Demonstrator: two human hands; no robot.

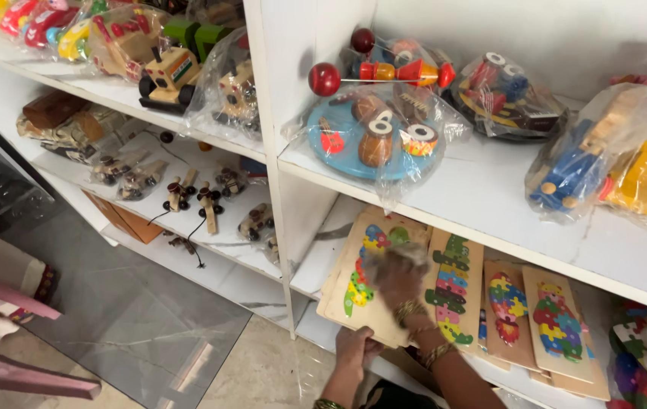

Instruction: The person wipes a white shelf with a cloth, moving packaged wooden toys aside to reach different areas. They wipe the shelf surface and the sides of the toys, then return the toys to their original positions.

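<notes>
Wooden puzzle board (pixel 357 284) under both hands, right hand (pixel 397 274) perhaps blurred.

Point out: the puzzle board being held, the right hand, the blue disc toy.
puzzle board (pixel 353 291), head view, coloured pieces left of the hand
right hand (pixel 397 279), head view, back of hand, blurred
blue disc toy (pixel 338 148), head view, bare blue face

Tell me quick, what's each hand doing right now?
Left hand: closed on the near edge of the wooden puzzle board.
Right hand: blurred, pressing a cloth onto that board.
</notes>
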